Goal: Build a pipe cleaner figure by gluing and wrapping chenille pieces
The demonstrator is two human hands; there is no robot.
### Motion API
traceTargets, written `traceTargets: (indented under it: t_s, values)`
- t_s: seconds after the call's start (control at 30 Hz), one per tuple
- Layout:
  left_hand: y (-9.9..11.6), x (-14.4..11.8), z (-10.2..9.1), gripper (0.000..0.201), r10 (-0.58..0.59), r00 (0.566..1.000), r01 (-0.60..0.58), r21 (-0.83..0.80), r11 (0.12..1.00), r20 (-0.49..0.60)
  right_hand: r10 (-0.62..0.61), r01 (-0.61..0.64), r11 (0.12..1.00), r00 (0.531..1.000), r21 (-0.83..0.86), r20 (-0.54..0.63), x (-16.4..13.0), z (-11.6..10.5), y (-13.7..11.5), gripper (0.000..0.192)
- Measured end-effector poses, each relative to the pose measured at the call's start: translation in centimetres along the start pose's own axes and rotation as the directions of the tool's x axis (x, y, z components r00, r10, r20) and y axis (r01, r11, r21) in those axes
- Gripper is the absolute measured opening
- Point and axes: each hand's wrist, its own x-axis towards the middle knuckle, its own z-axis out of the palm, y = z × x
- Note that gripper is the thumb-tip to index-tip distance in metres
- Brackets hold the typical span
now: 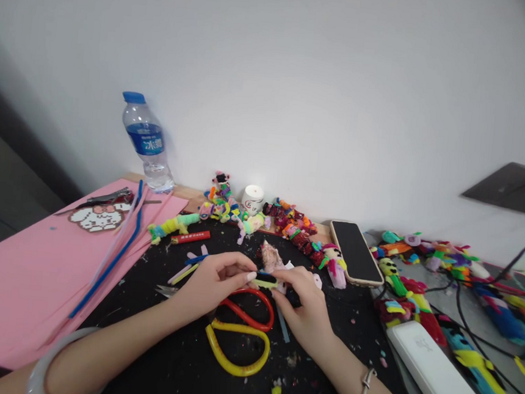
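Now | two hands: left hand, right hand | one pipe-cleaner piece | one scissors

Scissors lie before the hands; bottle far left, phone right, perhaps touching figures.

The scissors had one red handle loop and one yellow. The mat under them was black, flecked with coloured scraps. Pink sheets lay at the left, crossed by a blue pipe cleaner. The water bottle was clear with a blue cap and blue label. The phone showed a black screen, and the small jar was white.
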Motion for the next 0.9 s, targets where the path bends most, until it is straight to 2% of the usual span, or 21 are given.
traceTargets:
  t_s: [0.13, 0.23, 0.33, 0.43, 0.53, 0.6, 0.73, 0.83, 0.9]
  values:
    - [-0.2, 0.0, 0.0, 0.017, -0.020, 0.999, 0.022, -0.047, 0.999, 0.033, 0.014, -0.013, 0.999, 1.000, 0.030, -0.023, 0.0, 0.1, 0.0, 0.019]
    - [-0.5, -0.2, 0.0, 0.030, 0.014, 0.997, -0.010, -0.051, 0.999, 0.082, 0.027, -0.025, 0.998, 0.999, 0.063, -0.032, 0.0, 0.2, 0.0, 0.018]
    - [-0.3, -0.3, -0.2, 0.032, 0.135, 0.985, -0.147, 0.114, 0.982, 0.107, 0.036, -0.035, 0.995, 0.999, 0.091, -0.010, 0.1, 0.2, -0.1, 0.020]
    - [0.2, -0.4, -0.5, 0.024, 0.282, 0.948, -0.316, 0.334, 0.888, 0.147, 0.016, -0.019, 0.995, 1.000, 0.094, 0.026, 0.0, 0.0, -0.3, 0.019]
    - [0.4, -0.3, -0.8, 0.020, 0.296, 0.944, -0.329, 0.409, 0.851, 0.143, 0.003, -0.005, 0.999, 0.999, 0.049, 0.048, 0.0, -0.3, -0.2, 0.023]
    - [0.3, -0.1, -0.9, 0.019, 0.231, 0.969, -0.248, 0.359, 0.900, 0.090, 0.022, -0.022, 1.000, 1.000, -0.015, 0.021, 0.2, -0.7, 0.1, 0.028]
    - [-0.2, 0.5, -1.2, 0.022, 0.093, 0.995, -0.087, 0.123, 0.989, -0.042, 0.125, -0.125, 0.957, 0.992, -0.262, -0.017, 0.8, -1.3, 0.9, 0.038]
    - [0.0, 1.1, -1.6, 0.025, 0.029, 0.993, -0.036, -0.058, 0.998, -0.116, 0.234, -0.209, 0.894, 0.972, -0.397, 0.016, 1.3, -1.7, 1.2, 0.041]
    - [0.2, 1.4, -1.8, 0.027, -0.018, 0.991, -0.003, -0.154, 0.988, -0.130, 0.253, -0.205, 0.887, 0.965, -0.414, 0.065, 1.6, -2.1, 1.3, 0.044]
